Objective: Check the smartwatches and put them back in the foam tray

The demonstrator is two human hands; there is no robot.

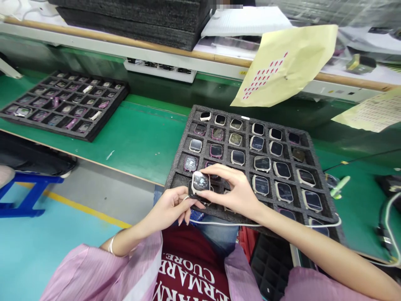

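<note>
While a pale-rimmed watch [201, 182] is pinched between the thumb and forefinger of the right hand [242, 192], its edges are reached from the right-hand side, with the thumb set low and the forefinger high. The screen is turned upward, tilted slightly toward the camera, and pale markings are shown on it. Which way its long axis runs cannot be told with certainty, so nearly square is the face.

The watch is held above the near left corner of a dark foam tray [181, 152], clear of the rows where other watches are set in square pockets. Just beside its lower left edge, the left hand [171, 207] is placed, its fingers curled and its thumb drawn in close. A dark edge [190, 189] is seen between the watch and those fingertips; whether it is gripped by them cannot be made out. Of the two hands, the watch's left side is nearer to the left one, while the hold itself is kept by the right.

A white cable [225, 224] is stretched along the tray's near side. On the green table [138, 138], a second foam tray [108, 112] is seen farther left, its pockets also filled with small parts.
</note>
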